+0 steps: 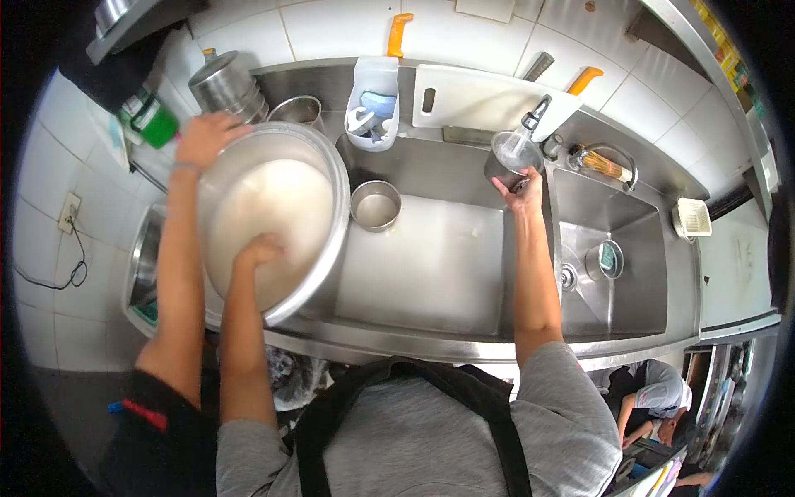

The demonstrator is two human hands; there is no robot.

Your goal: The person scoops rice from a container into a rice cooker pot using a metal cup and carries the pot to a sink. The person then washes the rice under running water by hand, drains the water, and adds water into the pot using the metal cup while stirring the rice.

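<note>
My left hand (263, 248) is inside a large metal pot (340, 186) of cloudy, whitish liquid; its fingers are blurred and partly hidden. The pot tilts toward me at the sink's left side. At the faucet (534, 114), my right hand (522, 192) grips a metal cup (502, 161) from below, under the running water. Between the two hands, a small round metal pan (376, 205) sits in the large basin.
A co-worker's hand (207, 141) is on the pot's far left rim. Behind the basin are a white caddy (358, 83) and a cutting board (472, 95). The right basin (609, 311) holds a small container (595, 262). Another person (658, 389) is at lower right.
</note>
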